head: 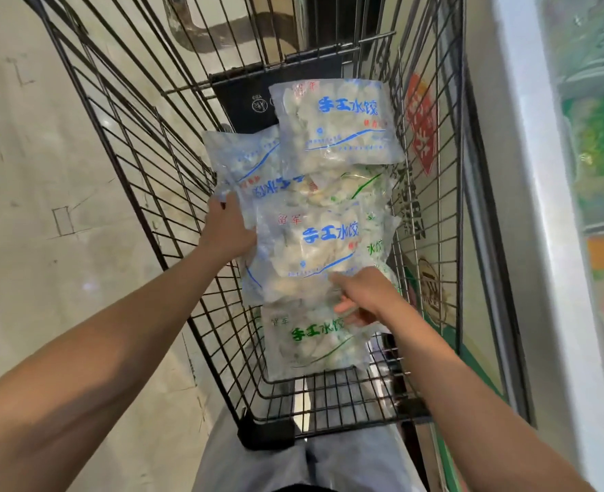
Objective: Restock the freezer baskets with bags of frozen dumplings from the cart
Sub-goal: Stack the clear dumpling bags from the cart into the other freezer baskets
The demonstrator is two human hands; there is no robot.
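Observation:
Several clear bags of frozen dumplings lie in a black wire cart (144,161). A blue-printed bag (314,250) sits in the middle of the pile, and both my hands are on it. My left hand (227,227) grips its left edge, fingers tucked behind the plastic. My right hand (362,296) holds its lower right corner, fingers curled under it. Another blue-printed bag (339,126) lies at the cart's far end, a third (243,161) lies upside down at the left. A green-printed bag (314,342) lies nearest me, under the held one.
The freezer (527,207) stands along the right of the cart, its white rim close to the cart's side and coloured packets (602,154) behind its glass. Pale floor (45,172) stretches to the left. My legs stand against the cart's near end.

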